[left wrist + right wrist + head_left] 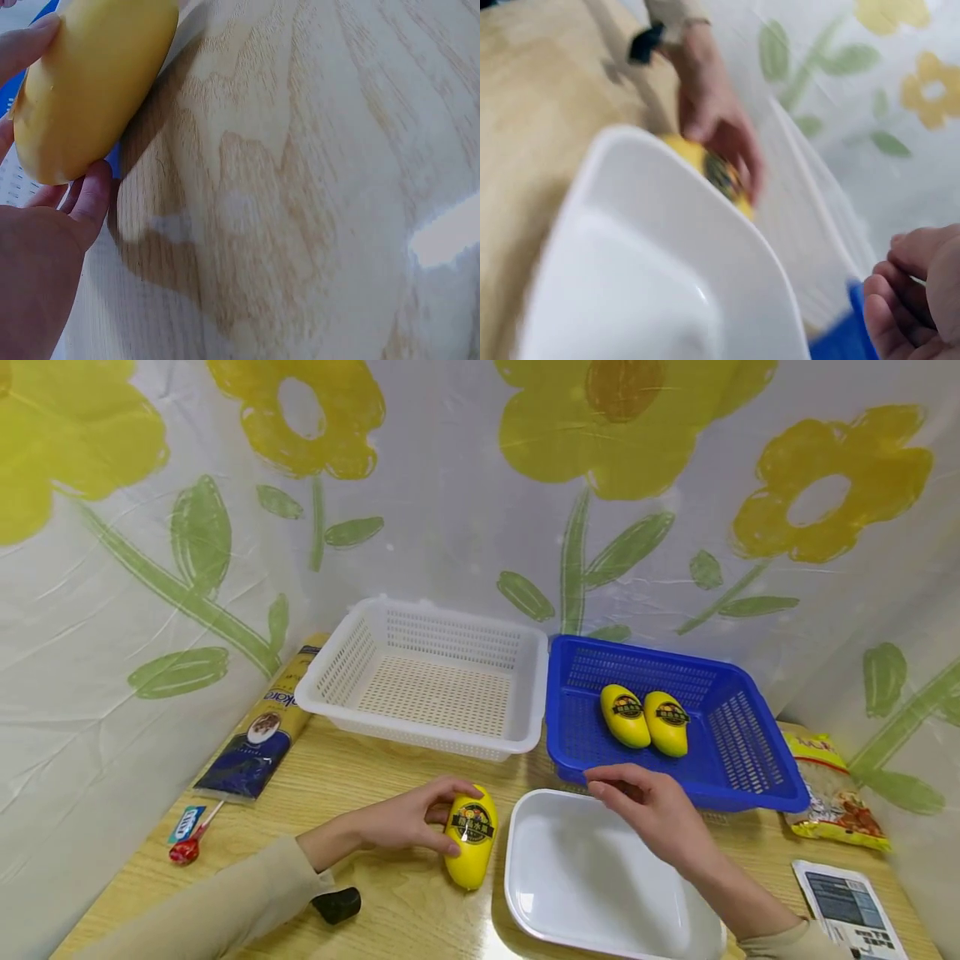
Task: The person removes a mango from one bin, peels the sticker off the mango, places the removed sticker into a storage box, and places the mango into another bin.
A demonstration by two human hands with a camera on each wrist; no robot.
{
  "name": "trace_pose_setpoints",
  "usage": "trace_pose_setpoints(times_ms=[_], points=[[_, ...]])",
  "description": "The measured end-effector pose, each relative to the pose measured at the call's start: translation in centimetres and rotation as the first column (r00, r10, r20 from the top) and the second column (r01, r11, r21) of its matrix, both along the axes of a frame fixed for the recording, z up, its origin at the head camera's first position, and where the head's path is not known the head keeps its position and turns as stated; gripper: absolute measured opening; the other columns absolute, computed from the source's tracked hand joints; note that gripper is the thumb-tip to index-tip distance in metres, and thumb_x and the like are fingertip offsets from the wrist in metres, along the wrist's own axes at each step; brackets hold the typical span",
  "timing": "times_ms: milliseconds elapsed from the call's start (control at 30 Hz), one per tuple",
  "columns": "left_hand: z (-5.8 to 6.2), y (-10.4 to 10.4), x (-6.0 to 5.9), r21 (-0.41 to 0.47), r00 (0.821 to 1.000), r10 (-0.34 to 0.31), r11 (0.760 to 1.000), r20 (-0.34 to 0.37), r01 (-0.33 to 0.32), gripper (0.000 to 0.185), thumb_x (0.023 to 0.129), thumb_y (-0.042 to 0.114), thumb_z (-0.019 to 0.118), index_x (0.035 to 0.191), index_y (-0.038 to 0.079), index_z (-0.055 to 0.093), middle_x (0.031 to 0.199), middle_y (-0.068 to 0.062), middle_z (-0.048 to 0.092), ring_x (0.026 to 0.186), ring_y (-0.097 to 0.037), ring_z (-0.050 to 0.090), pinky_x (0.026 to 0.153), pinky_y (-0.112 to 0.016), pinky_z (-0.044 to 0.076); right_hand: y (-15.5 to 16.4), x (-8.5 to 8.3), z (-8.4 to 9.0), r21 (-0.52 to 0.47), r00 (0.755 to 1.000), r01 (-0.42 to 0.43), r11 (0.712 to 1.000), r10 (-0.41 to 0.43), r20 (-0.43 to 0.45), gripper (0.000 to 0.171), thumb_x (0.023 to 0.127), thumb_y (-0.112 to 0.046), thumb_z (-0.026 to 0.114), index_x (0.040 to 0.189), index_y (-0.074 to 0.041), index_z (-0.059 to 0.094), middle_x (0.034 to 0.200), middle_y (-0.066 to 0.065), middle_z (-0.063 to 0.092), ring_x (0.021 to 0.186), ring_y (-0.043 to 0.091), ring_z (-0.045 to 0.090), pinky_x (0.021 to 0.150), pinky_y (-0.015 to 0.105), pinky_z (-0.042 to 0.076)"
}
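Head view: left hand [408,822] curled around yellow pack [470,837], near worktop [390,902] front edge.
Right hand [651,806]: empty, fingers relaxed, above white tray [547,893].
Advice: keep grip firm, lift clear of tray rim.

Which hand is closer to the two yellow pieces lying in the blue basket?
Right. The right hand hovers just in front of the blue basket, near the two yellow pieces. The left hand is farther left, gripping another yellow piece on the table.

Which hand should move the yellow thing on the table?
Probably the left hand: it already grips the yellow mango-shaped pack on the table. The right hand hovers empty over the white tray.
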State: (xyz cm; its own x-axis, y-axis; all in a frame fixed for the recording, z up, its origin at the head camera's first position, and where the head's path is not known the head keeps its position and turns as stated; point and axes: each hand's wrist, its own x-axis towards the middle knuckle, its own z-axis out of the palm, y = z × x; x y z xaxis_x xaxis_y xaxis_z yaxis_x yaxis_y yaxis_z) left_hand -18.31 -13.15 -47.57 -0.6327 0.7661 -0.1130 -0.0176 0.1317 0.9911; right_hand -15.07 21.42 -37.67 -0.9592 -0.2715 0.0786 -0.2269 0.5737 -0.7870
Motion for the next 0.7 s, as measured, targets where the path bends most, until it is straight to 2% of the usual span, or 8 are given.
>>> trace_pose_setpoints(times_ms=[67, 167, 300, 433, 567, 700], points=[[0.0, 0.0, 0.1, -0.001, 1.0, 0.007, 1.0, 0.005, -0.007, 0.071, 0.085, 0.008, 0.076, 0.144, 0.012, 0.037, 0.14, -0.014, 0.044, 0.122, -0.027, 0.054, 0.097, -0.034, 0.049, -1.6, 0.1, -0.4, -0.003, 0.997, -0.082, 0.997, 0.082, -0.009, 0.024, 0.094, -0.029, 0.067, 0.111, -0.014, 0.073, 0.105, -0.001, 0.072, 0.09, 0.011, 0.067, 0.076, 0.024, 0.055], [-0.1, 0.1, 0.1, 0.0, 1.0, 0.013, 1.0, -0.003, -0.013, 0.071, 0.085, 0.01, 0.076, 0.145, 0.013, 0.037, 0.14, -0.013, 0.043, 0.12, -0.026, 0.054, 0.096, -0.033, 0.049, -3.5, 0.0, -1.1, 0.019, 0.979, -0.202, 0.979, 0.203, -0.034, 0.021, 0.093, -0.026, 0.068, 0.108, -0.013, 0.074, 0.102, -0.005, 0.071, 0.087, 0.007, 0.065, 0.074, 0.025, 0.055], [-0.1, 0.2, 0.1, 0.018, 1.0, -0.001, 1.0, -0.006, 0.001, 0.071, 0.086, 0.01, 0.075, 0.145, 0.013, 0.036, 0.142, -0.013, 0.041, 0.12, -0.027, 0.055, 0.096, -0.035, 0.049, -5.5, -0.3, -2.2, 0.075, 0.948, -0.301, 0.951, 0.307, -0.089, 0.015, 0.091, -0.02, 0.07, 0.104, -0.015, 0.076, 0.094, -0.01, 0.07, 0.082, 0.003, 0.062, 0.068, 0.023, 0.053], [-0.2, 0.2, 0.1, 0.059, 1.0, -0.026, 0.998, 0.0, 0.026, 0.071, 0.087, 0.008, 0.074, 0.146, 0.012, 0.035, 0.146, -0.015, 0.036, 0.124, -0.028, 0.053, 0.098, -0.036, 0.048, -7.0, -0.6, -3.1, 0.151, 0.917, -0.337, 0.929, 0.361, -0.172, 0.014, 0.09, -0.016, 0.072, 0.102, -0.015, 0.076, 0.091, -0.01, 0.071, 0.081, 0.003, 0.061, 0.067, 0.025, 0.051], [-0.4, 0.2, 0.1, 0.08, 0.999, -0.034, 0.996, 0.01, 0.033, 0.071, 0.087, 0.007, 0.073, 0.146, 0.012, 0.034, 0.148, -0.014, 0.03, 0.126, -0.028, 0.052, 0.099, -0.037, 0.048, -8.0, -0.8, -3.6, 0.22, 0.888, -0.344, 0.913, 0.393, -0.24, 0.014, 0.089, -0.015, 0.072, 0.102, -0.011, 0.076, 0.093, -0.007, 0.072, 0.084, 0.008, 0.061, 0.075, 0.028, 0.051], [-0.6, 0.0, 0.1, 0.088, 0.999, -0.036, 0.995, -0.001, 0.036, 0.071, 0.088, 0.007, 0.073, 0.147, 0.01, 0.033, 0.15, -0.015, 0.026, 0.126, -0.03, 0.051, 0.1, -0.037, 0.047, -8.7, -1.0, -3.9, 0.256, 0.879, -0.337, 0.906, 0.4, -0.259, 0.013, 0.088, -0.016, 0.074, 0.1, -0.013, 0.077, 0.094, -0.008, 0.071, 0.085, 0.011, 0.06, 0.076, 0.027, 0.048]])
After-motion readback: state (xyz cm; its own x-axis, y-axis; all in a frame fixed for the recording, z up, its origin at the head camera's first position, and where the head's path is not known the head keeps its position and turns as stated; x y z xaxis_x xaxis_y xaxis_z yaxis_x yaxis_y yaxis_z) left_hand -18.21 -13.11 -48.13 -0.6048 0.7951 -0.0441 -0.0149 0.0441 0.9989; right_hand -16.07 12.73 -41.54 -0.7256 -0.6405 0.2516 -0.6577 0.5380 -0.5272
